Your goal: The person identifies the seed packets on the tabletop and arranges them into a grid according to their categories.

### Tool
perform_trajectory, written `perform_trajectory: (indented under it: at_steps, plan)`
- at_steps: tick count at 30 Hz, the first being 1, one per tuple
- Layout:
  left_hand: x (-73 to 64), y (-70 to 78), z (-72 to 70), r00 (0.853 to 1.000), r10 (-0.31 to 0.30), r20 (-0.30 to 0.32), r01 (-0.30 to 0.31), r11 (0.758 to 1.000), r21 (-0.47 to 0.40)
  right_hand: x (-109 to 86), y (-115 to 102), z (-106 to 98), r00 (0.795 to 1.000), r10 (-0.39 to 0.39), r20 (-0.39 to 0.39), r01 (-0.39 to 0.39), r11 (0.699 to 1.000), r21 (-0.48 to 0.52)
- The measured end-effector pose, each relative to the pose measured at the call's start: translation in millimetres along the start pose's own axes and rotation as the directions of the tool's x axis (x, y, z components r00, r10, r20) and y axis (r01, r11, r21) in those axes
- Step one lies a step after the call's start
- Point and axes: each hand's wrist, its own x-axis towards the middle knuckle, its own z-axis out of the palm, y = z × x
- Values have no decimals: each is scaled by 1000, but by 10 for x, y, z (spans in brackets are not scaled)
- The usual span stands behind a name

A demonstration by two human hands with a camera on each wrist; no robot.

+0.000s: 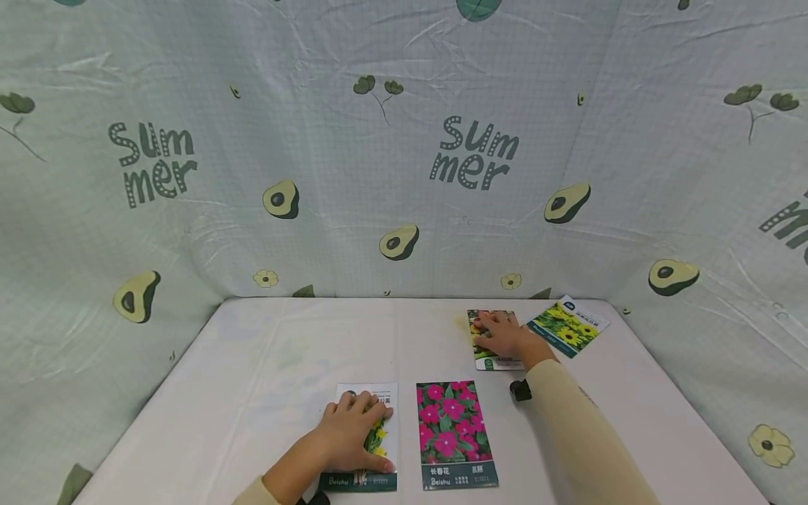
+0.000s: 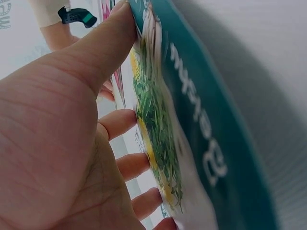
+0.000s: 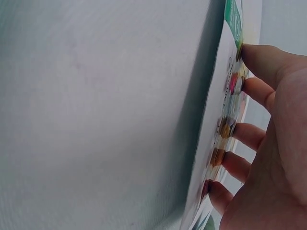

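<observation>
My left hand [image 1: 350, 431] rests on a seed packet [image 1: 375, 440] with yellow flowers and green leaves above a teal band. In the left wrist view its thumb and spread fingertips touch the packet's printed face. Farther off, at the back right of the table, the right hand [image 1: 505, 335] lies over another seed packet [image 1: 489, 362], multicoloured with a white lower edge. The right wrist view has those spread fingertips on the packet [image 3: 213, 110]; part of its picture is hidden. Between the hands lies a seed packet with pink flowers [image 1: 451, 428], touched by neither.
A seed packet with yellow flowers [image 1: 568, 328] lies slanted at the back right corner, beside the right hand. All lie on a white table [image 1: 303, 351]. A pale curtain [image 1: 341, 154] printed with avocados and "summer" hangs behind and along both sides.
</observation>
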Motion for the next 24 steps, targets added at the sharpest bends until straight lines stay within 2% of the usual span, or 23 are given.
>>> perform_trajectory:
  at_steps: [15, 24]
  plan:
    - [38, -74, 62, 1000, 19, -11, -19, 1000, 5, -13, -128, 9, 1000, -7, -16, 7, 1000, 7]
    - [26, -42, 10, 1000, 7, 22, -7, 1000, -5, 38, -153, 31, 1000, 0, -10, 0, 1000, 10]
